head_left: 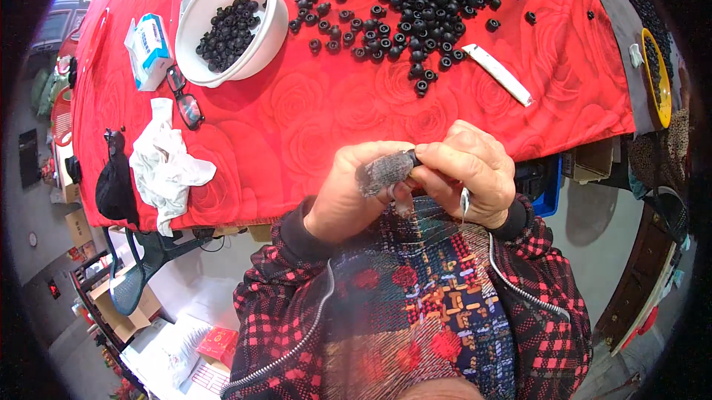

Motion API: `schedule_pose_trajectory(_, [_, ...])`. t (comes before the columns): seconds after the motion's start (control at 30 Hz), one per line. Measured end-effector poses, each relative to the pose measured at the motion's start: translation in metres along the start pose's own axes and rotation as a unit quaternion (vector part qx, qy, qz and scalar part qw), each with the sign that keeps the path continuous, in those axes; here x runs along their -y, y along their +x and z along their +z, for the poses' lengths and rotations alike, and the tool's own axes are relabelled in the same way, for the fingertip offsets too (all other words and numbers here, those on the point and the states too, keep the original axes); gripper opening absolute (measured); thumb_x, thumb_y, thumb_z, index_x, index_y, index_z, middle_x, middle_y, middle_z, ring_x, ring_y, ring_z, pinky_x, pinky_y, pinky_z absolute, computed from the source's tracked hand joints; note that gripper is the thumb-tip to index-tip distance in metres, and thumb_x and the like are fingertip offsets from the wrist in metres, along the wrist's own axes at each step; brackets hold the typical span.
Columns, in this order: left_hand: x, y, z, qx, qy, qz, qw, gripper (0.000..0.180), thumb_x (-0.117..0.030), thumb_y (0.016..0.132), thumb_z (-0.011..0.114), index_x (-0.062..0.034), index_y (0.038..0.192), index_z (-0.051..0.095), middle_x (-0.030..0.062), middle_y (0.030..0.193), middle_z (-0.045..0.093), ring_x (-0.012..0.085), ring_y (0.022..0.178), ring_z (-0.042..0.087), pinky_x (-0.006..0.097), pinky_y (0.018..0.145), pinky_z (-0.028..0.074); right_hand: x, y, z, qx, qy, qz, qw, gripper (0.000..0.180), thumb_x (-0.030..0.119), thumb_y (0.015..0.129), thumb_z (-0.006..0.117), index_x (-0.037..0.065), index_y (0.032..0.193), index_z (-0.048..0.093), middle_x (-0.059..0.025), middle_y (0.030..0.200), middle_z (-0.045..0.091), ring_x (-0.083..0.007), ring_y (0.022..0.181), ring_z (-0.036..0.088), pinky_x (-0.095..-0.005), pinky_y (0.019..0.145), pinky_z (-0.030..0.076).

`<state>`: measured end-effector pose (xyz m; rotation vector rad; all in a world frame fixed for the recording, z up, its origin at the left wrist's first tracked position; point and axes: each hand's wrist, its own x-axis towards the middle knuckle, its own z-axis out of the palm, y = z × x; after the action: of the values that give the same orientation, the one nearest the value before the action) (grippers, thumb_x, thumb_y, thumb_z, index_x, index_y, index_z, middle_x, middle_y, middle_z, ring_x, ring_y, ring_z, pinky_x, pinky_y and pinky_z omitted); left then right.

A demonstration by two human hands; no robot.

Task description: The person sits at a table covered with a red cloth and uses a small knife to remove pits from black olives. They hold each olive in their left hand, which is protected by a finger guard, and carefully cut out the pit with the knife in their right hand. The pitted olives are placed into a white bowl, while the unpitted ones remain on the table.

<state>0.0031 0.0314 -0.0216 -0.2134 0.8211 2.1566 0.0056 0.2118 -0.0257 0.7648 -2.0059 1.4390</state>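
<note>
A small black part is sitting at the fingertips, where the right hand is pinching it between nearly closed thumb and forefinger. The left hand is curling beside it, one digit wearing a grey cover; whether it is gripping, I cannot tell. Beyond the fingers, round black plastic caps are lying heaped; farther left, a white bowl is holding more; a red rose-patterned tablecloth is lying beneath
</note>
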Motion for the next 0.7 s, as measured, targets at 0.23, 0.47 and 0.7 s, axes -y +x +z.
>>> schedule_pose_trajectory(0.23, [0.001,0.000,0.001,0.011,-0.040,-0.003,0.999,0.030,-0.020,0.096,0.046,0.0025,0.112,0.057,0.0079,0.092,0.063,0.0154,0.077,0.062,0.028,0.062,0.054,-0.003,-0.002,0.002,0.003,-0.012,-0.011,1.000,0.034,0.005,0.062,0.079,-0.001,0.092,0.064,-0.0055,0.062,0.054,-0.0201,0.049,0.050,-0.0322,0.045,0.035])
schedule_pose_trajectory(0.47, [0.004,0.000,0.001,-0.017,-0.022,0.008,1.000,0.033,-0.024,0.095,0.049,0.0027,0.111,0.057,0.0069,0.090,0.062,0.0134,0.074,0.060,0.028,0.062,0.053,-0.003,-0.001,0.001,0.003,-0.024,0.006,1.000,0.034,0.008,0.064,0.079,-0.001,0.092,0.062,-0.0065,0.064,0.055,-0.0212,0.050,0.052,-0.0333,0.046,0.037])
schedule_pose_trajectory(0.7, [0.004,0.002,-0.009,0.034,0.069,0.086,0.993,0.053,-0.046,0.089,0.058,0.0045,0.106,0.059,0.0058,0.083,0.057,0.0116,0.067,0.055,0.027,0.058,0.052,0.006,0.003,-0.023,0.098,0.174,0.312,0.929,0.027,0.019,0.085,0.062,-0.001,0.102,0.055,-0.0136,0.085,0.058,-0.0253,0.074,0.060,-0.0330,0.068,0.046])
